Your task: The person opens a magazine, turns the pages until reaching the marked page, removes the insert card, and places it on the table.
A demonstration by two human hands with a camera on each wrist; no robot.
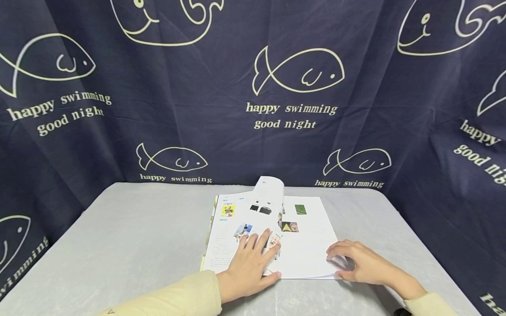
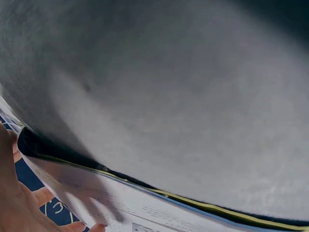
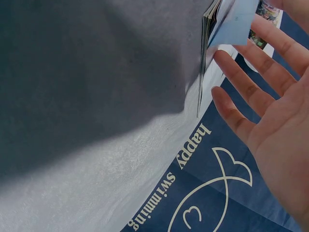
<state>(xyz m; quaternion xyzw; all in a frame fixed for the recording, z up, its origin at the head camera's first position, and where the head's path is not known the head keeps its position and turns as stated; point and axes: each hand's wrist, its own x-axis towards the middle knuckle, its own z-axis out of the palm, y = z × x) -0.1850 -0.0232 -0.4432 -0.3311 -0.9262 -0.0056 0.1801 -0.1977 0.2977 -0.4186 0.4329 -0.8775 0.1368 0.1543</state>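
Head view: the left hand (image 1: 248,267) lies flat, fingers spread, on the spread-out book (image 1: 269,222); the right hand (image 1: 363,262), loosely bent, thumb apart, touches its edge.

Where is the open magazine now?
In the head view, the magazine lies just right of centre on the gray table, the left hand on it, the right hand at its right edge.

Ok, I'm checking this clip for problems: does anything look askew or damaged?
A page in the book looks odd: it curls up near the middle, its top poking past the book's far edge, while the rest looks flatter. No spill shows.
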